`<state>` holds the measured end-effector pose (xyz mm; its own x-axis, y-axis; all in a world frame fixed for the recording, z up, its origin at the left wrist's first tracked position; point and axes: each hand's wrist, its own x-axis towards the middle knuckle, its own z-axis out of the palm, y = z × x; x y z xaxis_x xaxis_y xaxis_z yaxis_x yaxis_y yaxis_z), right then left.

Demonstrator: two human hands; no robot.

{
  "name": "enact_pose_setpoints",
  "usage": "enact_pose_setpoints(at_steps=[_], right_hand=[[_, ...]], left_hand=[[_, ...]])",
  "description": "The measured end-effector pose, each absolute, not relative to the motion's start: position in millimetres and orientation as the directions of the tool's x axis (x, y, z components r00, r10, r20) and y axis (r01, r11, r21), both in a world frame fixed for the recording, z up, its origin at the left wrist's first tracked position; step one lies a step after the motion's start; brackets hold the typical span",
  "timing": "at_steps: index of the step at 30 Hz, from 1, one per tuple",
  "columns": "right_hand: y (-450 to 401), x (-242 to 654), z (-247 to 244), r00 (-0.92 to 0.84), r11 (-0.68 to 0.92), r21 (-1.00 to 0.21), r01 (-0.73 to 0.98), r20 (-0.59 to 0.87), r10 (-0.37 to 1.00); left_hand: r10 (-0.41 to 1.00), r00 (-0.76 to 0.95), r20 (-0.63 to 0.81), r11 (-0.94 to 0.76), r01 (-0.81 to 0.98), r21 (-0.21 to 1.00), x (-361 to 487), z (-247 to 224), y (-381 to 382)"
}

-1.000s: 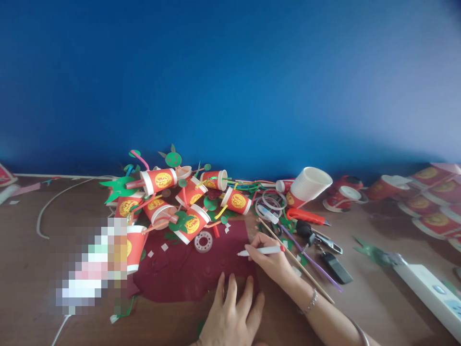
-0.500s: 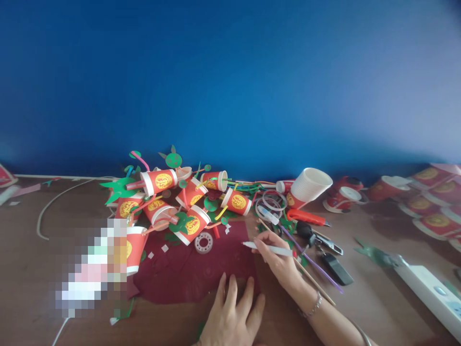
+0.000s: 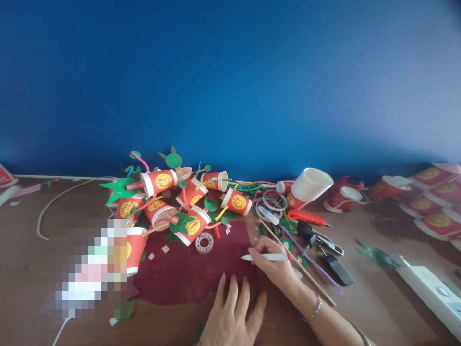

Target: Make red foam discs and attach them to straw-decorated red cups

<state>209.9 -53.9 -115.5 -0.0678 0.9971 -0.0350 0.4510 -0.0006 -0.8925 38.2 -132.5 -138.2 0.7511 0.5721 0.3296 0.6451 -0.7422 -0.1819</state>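
A dark red sheet of paper [image 3: 194,278] lies on the brown table. My left hand [image 3: 236,312] rests with fingers spread at its lower right edge. Between the thumb and fingers of my right hand [image 3: 272,264] is a white marker [image 3: 272,257] with a red end, its tip over the right part of the sheet. A tape roll [image 3: 204,243] and small white scraps lie on the sheet. Red paper cups [image 3: 192,225] with straws and green paper shapes are heaped along its upper edge.
A stack of white-rimmed cups [image 3: 309,185], an orange cutter [image 3: 308,217], a wooden stick [image 3: 306,271], a purple pipe [image 3: 326,276] and black keys [image 3: 336,269] lie right of the sheet. Further right is a white power strip [image 3: 432,298]. A blue wall [image 3: 230,86] stands behind.
My right hand has moved slightly down and left with the marker, whose tip is lower and which lies more level. My left hand has barely shifted.
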Motion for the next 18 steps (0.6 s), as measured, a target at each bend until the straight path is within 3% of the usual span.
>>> enact_pose_setpoints(at_steps=[18], right_hand=[[-54.0,209.7,-125.6,-0.07,-0.013,-0.849,0.528,-0.059,0.996]], left_hand=[[0.572,0.753,0.325,-0.741,0.644,-0.189,38.2,-137.4,-133.0]])
